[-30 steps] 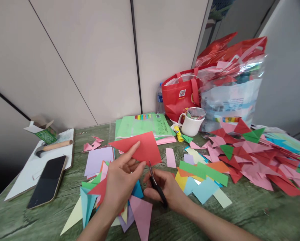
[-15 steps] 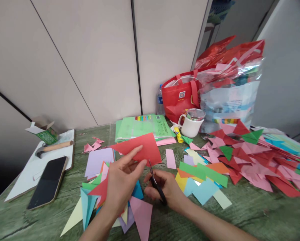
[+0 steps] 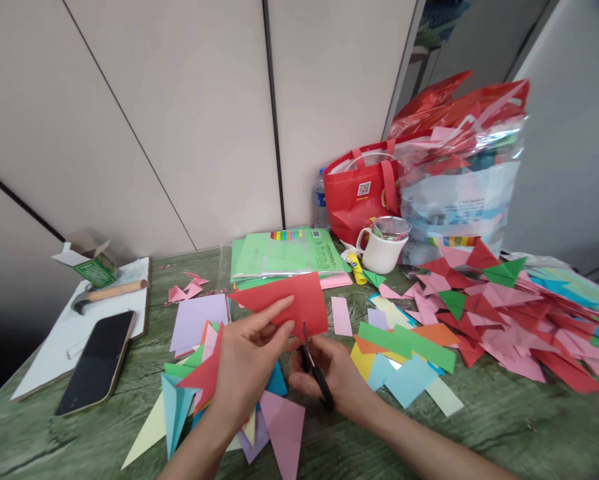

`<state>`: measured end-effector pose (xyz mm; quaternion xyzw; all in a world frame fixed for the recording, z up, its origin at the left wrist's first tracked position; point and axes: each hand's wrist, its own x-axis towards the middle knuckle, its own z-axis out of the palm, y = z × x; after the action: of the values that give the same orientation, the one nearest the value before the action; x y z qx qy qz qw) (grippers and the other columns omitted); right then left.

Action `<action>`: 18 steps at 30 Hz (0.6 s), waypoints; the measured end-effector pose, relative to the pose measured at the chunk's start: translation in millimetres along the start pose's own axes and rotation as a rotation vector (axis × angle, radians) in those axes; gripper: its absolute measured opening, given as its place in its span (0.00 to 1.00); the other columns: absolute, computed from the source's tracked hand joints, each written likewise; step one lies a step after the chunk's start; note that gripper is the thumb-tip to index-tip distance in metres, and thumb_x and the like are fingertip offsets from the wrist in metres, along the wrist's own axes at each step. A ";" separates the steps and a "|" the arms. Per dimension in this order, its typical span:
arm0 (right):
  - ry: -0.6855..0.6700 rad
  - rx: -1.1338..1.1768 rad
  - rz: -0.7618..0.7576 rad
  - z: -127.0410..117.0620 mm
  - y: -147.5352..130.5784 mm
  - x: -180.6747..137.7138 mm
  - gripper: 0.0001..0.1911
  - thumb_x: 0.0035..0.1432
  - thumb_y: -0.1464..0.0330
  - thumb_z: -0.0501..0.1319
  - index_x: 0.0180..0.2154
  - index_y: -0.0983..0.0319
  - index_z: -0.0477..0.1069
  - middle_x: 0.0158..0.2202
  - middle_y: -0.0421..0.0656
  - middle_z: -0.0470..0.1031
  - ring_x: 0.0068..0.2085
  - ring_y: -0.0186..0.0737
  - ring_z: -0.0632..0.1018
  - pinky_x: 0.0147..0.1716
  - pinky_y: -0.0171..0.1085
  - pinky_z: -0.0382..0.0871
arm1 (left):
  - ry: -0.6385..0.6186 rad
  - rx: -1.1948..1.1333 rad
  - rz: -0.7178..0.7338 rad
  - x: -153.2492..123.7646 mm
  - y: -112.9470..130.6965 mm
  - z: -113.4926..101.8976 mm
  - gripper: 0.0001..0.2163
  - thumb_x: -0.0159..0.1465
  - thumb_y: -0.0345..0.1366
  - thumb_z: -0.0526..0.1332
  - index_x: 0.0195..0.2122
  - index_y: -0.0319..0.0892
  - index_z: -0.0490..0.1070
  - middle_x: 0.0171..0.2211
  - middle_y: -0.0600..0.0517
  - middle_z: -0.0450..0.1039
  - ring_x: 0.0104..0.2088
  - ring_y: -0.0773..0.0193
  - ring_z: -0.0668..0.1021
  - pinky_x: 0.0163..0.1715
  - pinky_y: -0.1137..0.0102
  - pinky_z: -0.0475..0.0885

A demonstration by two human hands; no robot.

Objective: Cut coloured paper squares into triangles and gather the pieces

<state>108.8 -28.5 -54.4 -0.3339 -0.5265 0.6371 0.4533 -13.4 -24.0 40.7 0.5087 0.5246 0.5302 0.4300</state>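
A piece of red paper (image 3: 299, 293) is pinched between the thumb and fingers of my left hand (image 3: 252, 347), with its pointed end to the left and its right side curving. My right hand (image 3: 337, 373) is wrapped round black-handled scissors (image 3: 315, 373). Their blades meet the lower edge of the red paper, right of my left fingertips. Beneath my left hand lies a pile of coloured paper pieces, among them a pink piece (image 3: 283, 427) and a light blue folded one (image 3: 174, 407). Lilac paper squares (image 3: 198, 323) lie behind that hand.
Green paper packs (image 3: 284, 253), a glue stick (image 3: 357, 268) and a white mug (image 3: 382, 250) stand along the back. Folded paper triangles (image 3: 509, 320) heap at the right, near loose strips (image 3: 412, 343). A phone (image 3: 97, 363) and a hammer (image 3: 108, 295) lie left.
The red paper has shifted slightly right and down, and its right side now bends more. The scissors' blades have moved a little to the right along its lower edge.
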 end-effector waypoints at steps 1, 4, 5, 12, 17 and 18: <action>0.002 0.000 -0.001 0.0 0.4 -0.1 0.19 0.43 0.64 0.69 0.35 0.64 0.66 0.25 0.38 0.69 0.25 0.32 0.68 0.25 0.32 0.61 | 0.002 -0.002 -0.001 -0.2 -0.4 0.0 0.14 0.47 0.26 0.65 0.35 0.47 0.78 0.20 0.57 0.77 0.17 0.73 0.73 0.19 0.79 0.75; 0.013 -0.009 -0.005 0.0 0.5 -0.2 0.18 0.42 0.64 0.69 0.34 0.64 0.67 0.24 0.37 0.68 0.25 0.31 0.67 0.25 0.31 0.61 | 0.010 0.005 0.000 -0.5 -1.8 0.3 0.15 0.47 0.26 0.66 0.36 0.46 0.78 0.19 0.57 0.77 0.17 0.73 0.73 0.19 0.80 0.74; 0.017 -0.014 -0.005 0.1 0.1 -0.3 0.18 0.42 0.64 0.69 0.34 0.64 0.67 0.24 0.37 0.67 0.25 0.31 0.67 0.25 0.31 0.61 | 0.010 0.012 0.002 -0.4 -2.2 0.4 0.15 0.47 0.26 0.66 0.36 0.45 0.78 0.19 0.57 0.77 0.18 0.73 0.73 0.19 0.80 0.74; 0.039 0.019 0.037 0.8 1.9 -0.7 0.16 0.43 0.65 0.69 0.32 0.63 0.66 0.21 0.35 0.66 0.22 0.29 0.66 0.22 0.29 0.60 | 0.000 0.094 0.033 -0.4 -4.5 -0.7 0.15 0.48 0.27 0.65 0.38 0.42 0.77 0.22 0.55 0.78 0.21 0.71 0.76 0.23 0.80 0.73; 0.056 0.030 0.072 2.1 5.4 -1.3 0.16 0.43 0.62 0.68 0.30 0.63 0.66 0.17 0.35 0.67 0.19 0.30 0.66 0.19 0.29 0.61 | -0.012 0.144 0.048 -0.6 -7.6 -1.0 0.15 0.49 0.29 0.65 0.40 0.42 0.77 0.21 0.55 0.78 0.20 0.72 0.75 0.20 0.81 0.71; 0.061 0.034 0.077 2.6 5.2 -1.4 0.16 0.42 0.62 0.68 0.30 0.63 0.66 0.17 0.35 0.67 0.18 0.30 0.66 0.19 0.30 0.61 | -0.009 0.154 0.049 -0.7 -8.2 -1.1 0.15 0.49 0.29 0.65 0.39 0.42 0.77 0.21 0.55 0.78 0.20 0.72 0.74 0.19 0.82 0.71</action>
<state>105.8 -31.0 -59.0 -0.3653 -0.4882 0.6526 0.4498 -15.0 -24.1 32.6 0.5555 0.5493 0.4963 0.3786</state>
